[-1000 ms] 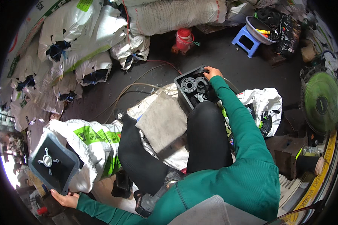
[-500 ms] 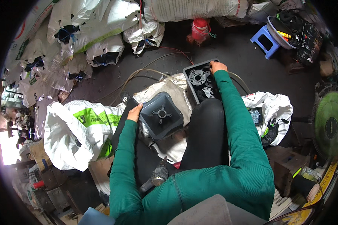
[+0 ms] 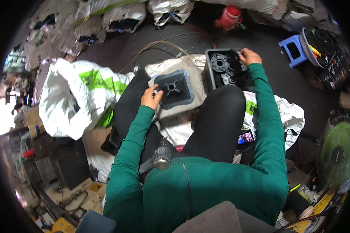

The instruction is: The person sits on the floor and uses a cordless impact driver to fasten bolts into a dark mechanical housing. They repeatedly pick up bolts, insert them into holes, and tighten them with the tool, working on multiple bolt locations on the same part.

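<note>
Black plastic part, square with a raised hub and cross-shaped centre, sits flat on the grey cloth between our knees. Our left hand rests on its near-left corner, fingers curled over the edge, pinning it rather than lifting it. Our right hand reaches into the black crate just beyond the right knee, fingertips down among round flanged parts; we can't tell if it has closed on one.

Cordless drill lies loose on our lap, close to the body.

Risks as we judge them:
- Part is held at one corner only. Any push on the far side could spin or tip it off the cloth.
- Drill is unsecured. A shift of the legs could roll it to the floor.
- Phone is wedged by the right thigh on the white sack; leg movement could crush or drop it.
- Hoses loop on the floor just ahead, a snag hazard.
</note>
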`<state>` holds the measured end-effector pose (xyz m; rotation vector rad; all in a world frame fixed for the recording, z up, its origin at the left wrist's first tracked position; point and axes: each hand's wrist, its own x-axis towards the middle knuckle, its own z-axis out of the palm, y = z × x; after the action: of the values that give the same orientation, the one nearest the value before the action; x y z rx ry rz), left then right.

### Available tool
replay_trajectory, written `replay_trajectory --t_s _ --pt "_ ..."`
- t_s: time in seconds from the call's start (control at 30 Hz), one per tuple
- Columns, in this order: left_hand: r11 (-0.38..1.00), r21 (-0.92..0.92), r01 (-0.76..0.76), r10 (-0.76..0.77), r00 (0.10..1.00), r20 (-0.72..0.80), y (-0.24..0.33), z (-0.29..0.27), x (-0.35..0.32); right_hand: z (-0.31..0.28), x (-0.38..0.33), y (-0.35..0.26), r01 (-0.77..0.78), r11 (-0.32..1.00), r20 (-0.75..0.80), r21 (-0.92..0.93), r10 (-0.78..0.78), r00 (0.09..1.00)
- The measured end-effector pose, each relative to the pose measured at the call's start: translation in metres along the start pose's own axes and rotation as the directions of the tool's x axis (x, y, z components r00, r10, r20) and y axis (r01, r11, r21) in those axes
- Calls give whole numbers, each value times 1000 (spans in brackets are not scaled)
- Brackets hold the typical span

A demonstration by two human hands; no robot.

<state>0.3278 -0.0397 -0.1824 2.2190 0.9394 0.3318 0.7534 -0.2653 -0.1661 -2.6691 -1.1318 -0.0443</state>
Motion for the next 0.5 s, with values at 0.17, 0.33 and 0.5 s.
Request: replay_trajectory --t_s 0.17,0.33,0.5 --pt "997 -13 -73 73 961 268 34 -27 -83 -24 -22 -69 -114 713 -1 692 159 987" --pt "983 -174 54 41 864 502 54 -62 -139 32 -73 -180 -338 319 359 885 -9 933" --pt "986 52 -159 136 942 308 57 -110 -201 91 -104 -233 -707 201 706 678 89 702"
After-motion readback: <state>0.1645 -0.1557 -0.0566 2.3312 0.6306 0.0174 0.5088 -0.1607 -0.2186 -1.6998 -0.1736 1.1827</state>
